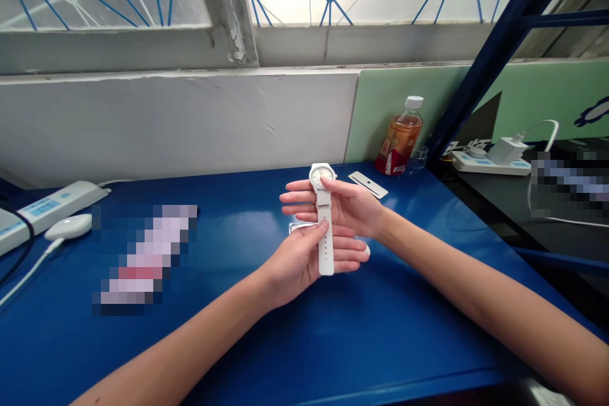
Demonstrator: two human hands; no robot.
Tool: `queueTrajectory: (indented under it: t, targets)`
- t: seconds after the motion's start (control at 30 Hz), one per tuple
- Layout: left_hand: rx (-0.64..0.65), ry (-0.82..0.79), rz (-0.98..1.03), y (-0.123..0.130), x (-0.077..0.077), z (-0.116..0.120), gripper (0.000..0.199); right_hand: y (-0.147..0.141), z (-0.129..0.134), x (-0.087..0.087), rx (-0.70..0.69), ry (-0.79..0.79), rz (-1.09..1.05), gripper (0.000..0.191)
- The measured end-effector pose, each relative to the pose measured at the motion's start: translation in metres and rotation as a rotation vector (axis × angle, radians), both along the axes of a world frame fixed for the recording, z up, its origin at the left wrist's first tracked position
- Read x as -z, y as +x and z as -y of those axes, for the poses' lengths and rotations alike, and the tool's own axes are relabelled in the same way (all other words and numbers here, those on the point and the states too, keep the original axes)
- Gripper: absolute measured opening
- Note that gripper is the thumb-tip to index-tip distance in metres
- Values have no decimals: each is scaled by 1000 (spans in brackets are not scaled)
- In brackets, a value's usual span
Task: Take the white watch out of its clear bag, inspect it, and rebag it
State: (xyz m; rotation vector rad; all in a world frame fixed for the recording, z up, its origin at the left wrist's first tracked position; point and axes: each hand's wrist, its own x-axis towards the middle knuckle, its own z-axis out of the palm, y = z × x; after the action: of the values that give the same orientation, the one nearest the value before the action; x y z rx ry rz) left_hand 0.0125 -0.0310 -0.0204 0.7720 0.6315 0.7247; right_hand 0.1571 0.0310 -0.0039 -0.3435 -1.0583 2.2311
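A white wristwatch (325, 261) lies stretched out across both palms above the blue desk. My left hand (297, 260) supports the strap's holed end, its thumb pressed on the strap and its fingers extended beneath. Further from me, my right hand (354, 206) holds the dial end, with the thumb touching the edge of the watch face and the fingers stretched out under it. A clear and white object (299, 226) sits behind the hands and is mostly hidden by them. Just beyond the right hand is a flat white card (368, 184) with a dark slot.
A drink bottle (399, 139) with a white cap stands by the wall at the back right. Left on the desk (238, 355) are a power strip (61, 209), a white mouse-like device (69, 227) with a cable, and a blurred-out item (147, 257). A blue metal frame (495, 44) rises at the right.
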Motion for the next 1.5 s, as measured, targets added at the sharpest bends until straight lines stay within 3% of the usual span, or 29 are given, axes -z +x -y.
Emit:
queueTrajectory:
  t: [0.47,0.87,1.2,1.37,1.5]
  targets:
    - [-9,-8,-44,1,0,-1,38,0,-3,-1,59,25,-2,39]
    - [-54,-57,-28,1,-2,-2,33,4,-6,-3,32,-18,0,71]
    - [-70,-5,15,-2,4,-3,30,5,-9,-3,82,-45,-5,54]
    - [-123,113,21,-1,5,-4,24,3,-11,0,244,-66,9,36]
    - [-71,121,19,0,3,-1,30,-1,-9,3,366,-72,61,34]
